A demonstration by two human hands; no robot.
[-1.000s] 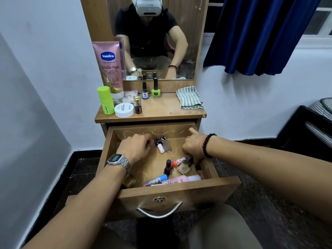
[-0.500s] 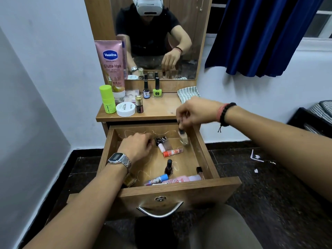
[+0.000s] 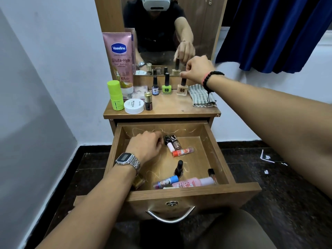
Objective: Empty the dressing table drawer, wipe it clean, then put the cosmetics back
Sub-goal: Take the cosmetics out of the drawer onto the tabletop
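While the right hand (image 3: 196,69) pinches the black cap of a beige nail polish bottle (image 3: 182,88) standing upright on the surface (image 3: 172,106), just right of the green polish bottle (image 3: 166,86), the left hand (image 3: 145,146) reaches into the open drawer (image 3: 195,194), fingers curled at two small bottles (image 3: 171,141) near its back wall. Whether it grips them is unclear.
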